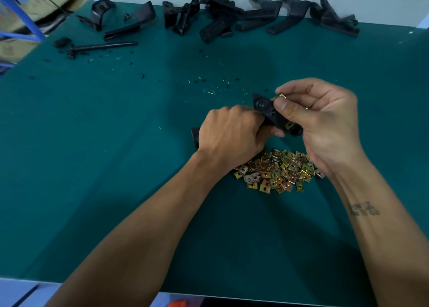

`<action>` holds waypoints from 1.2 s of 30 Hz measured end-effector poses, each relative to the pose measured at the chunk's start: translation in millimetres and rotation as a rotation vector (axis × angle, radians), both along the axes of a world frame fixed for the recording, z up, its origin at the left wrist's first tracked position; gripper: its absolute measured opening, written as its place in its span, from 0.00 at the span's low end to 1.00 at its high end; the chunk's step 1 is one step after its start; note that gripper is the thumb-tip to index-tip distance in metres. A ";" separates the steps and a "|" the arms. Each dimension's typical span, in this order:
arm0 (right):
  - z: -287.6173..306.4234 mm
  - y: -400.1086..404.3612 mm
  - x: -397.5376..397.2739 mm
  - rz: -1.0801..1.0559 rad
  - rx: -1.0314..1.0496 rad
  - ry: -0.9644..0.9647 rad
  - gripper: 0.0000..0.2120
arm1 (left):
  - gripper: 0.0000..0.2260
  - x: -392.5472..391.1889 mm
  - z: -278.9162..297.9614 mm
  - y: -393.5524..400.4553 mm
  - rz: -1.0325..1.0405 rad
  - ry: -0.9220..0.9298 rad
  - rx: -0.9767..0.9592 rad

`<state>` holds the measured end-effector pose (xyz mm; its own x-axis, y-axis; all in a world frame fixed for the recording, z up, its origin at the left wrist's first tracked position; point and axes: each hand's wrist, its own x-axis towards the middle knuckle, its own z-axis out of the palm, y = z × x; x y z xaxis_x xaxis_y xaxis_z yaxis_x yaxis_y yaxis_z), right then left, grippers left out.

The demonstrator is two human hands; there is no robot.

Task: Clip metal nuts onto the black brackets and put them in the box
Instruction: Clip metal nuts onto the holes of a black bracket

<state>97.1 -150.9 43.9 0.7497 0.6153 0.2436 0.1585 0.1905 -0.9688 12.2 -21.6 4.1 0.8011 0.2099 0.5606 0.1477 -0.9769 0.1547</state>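
Bracket (271, 116) at frame centre: left hand (229, 132) grips it; right hand (325, 121) pinches metal nut (282, 96) at its edge.

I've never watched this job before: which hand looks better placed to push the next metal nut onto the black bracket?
The right hand. It already pinches a metal nut at the bracket, while the left hand grips the bracket to steady it.

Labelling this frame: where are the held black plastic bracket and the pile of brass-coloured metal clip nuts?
Held black plastic bracket (263, 104), head view: its round embossed end.
Pile of brass-coloured metal clip nuts (278, 171), head view: pile's middle.
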 end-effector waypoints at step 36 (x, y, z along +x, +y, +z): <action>-14.8 11.8 -16.7 -0.080 0.064 -0.205 0.07 | 0.23 -2.7 -1.2 1.3 0.063 -0.005 -0.038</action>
<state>80.4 -139.1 29.1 0.7263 0.5339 0.4330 0.3684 0.2295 -0.9009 9.5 -20.3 2.9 0.7831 0.2808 0.5549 0.2078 -0.9591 0.1921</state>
